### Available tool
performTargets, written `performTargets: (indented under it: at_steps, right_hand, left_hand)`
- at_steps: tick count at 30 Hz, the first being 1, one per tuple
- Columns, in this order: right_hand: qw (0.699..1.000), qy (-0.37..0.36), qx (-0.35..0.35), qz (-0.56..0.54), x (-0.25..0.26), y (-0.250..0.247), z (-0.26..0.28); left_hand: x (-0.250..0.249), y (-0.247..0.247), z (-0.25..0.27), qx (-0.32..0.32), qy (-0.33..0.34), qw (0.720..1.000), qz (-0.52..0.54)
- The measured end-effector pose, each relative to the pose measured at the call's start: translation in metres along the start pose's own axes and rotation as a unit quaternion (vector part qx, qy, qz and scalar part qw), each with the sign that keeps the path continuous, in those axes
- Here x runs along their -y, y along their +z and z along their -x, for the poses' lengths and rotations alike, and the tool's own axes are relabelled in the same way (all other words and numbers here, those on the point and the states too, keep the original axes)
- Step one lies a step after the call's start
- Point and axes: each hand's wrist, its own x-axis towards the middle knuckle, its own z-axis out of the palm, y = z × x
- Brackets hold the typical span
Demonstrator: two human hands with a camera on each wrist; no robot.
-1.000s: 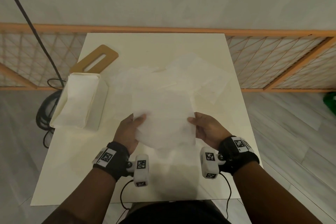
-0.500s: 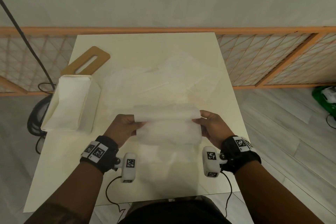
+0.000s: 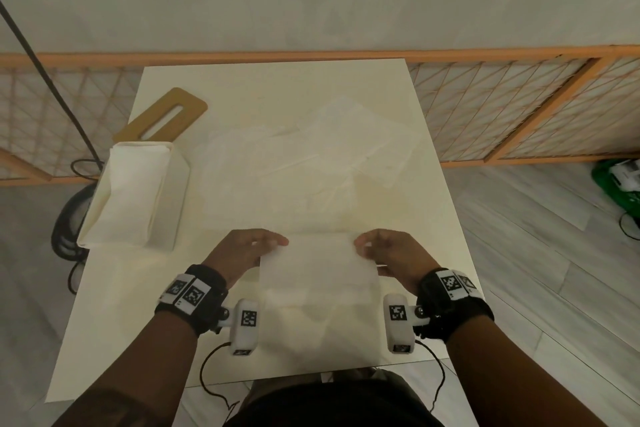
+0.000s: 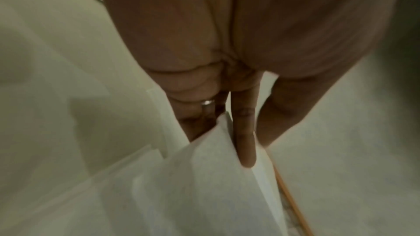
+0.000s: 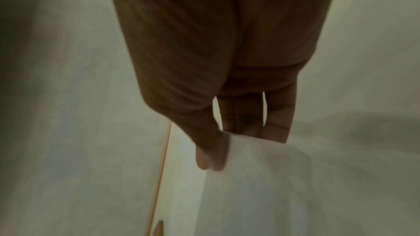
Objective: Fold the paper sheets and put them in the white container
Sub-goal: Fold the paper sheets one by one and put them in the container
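Note:
A thin white paper sheet [image 3: 320, 267], folded in half, hangs a little above the table's near part between my two hands. My left hand [image 3: 258, 246] pinches its left end, and the left wrist view shows my fingers [image 4: 244, 141] clamped over the sheet's [image 4: 204, 186] corner. My right hand [image 3: 375, 248] pinches the right end; the right wrist view shows thumb and fingers [image 5: 212, 157] closed on the paper [image 5: 284, 186]. The white container [image 3: 135, 194] stands at the table's left edge with folded sheets inside. Several loose sheets [image 3: 304, 163] lie overlapping mid-table.
A tan wooden board with a slot [image 3: 162, 120] lies behind the container. An orange lattice fence [image 3: 502, 107] runs behind the white table [image 3: 138, 322]. A black cable [image 3: 65, 232] coils on the floor at left. A green object [image 3: 620, 184] sits on the floor at far right.
The sheet went from held open and flat to folded in half, its far edge brought toward me. Both hands stayed on its ends.

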Motion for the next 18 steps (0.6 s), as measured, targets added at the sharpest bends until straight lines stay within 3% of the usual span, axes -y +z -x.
performTargets:
  at_steps: [3,7,14,18]
  right_hand:
    - [0.995,0.005,-0.003,0.103,-0.02,0.003,-0.001]
    - [0.976,0.002,-0.025,0.214,-0.045,0.008,-0.001]
    - [0.956,-0.031,-0.083,0.281,-0.054,0.014,-0.004]
    - [0.939,-0.04,-0.099,0.326,-0.051,0.016,-0.011]
  left_hand:
    - [0.02,0.002,-0.001,-0.026,0.007,0.98,-0.197]
    - [0.04,0.012,0.003,-0.047,-0.004,0.957,-0.287]
    - [0.053,0.019,0.008,-0.072,-0.017,0.97,-0.233]
    - [0.053,0.022,0.004,-0.078,-0.016,0.964,-0.254]
